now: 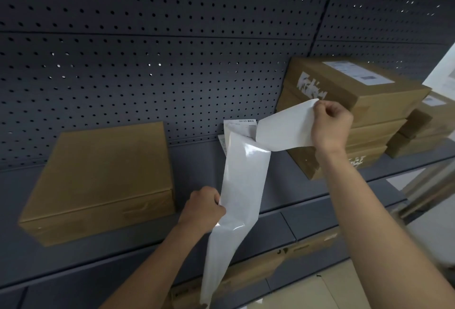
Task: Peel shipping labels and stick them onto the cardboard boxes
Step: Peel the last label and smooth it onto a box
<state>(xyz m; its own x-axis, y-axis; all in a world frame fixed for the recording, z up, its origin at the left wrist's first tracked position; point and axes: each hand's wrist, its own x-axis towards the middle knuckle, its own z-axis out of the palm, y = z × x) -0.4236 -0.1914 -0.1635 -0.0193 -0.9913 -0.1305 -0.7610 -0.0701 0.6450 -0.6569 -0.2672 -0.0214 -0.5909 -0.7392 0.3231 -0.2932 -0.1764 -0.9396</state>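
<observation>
the label (pixel 283 131) is up in the air over the shelf (pixel 194 161), a blank white sheet bending away from the long glossy backing strip (pixel 242 185), and the two meet at a fold near the middle. the right hand (pixel 330 125) has the label's upper corner pinched between thumb and curled fingers, held high in front of the stack of boxes (pixel 369 121). the left hand (pixel 206 206) sits lower, fingers curled in, gripping the left edge of the backing strip. the strip hangs on past that hand, down below the shelf's front edge, shiny where the light hits it.

just behind the fold, printed sheets (pixel 242 124) lean against the back panel, with a barcode along the top of the front one. off to the left, a flat cardboard box (pixel 98 173) lies closed on the shelf, plain brown top, well apart from both hands. over on the right, the stack's top box carries a white stuck label (pixel 359 72) on its lid and torn white scraps on its side. a smaller pile of boxes (pixel 418 134) stands just beyond it, a white label on top there too. the dark grey pegboard (pixel 147 50) fills the wall behind everything. below the shelf, more cardboard (pixel 270 267) shows on the lower level, and a patch of pale floor (pixel 320 291) sits at the bottom.
</observation>
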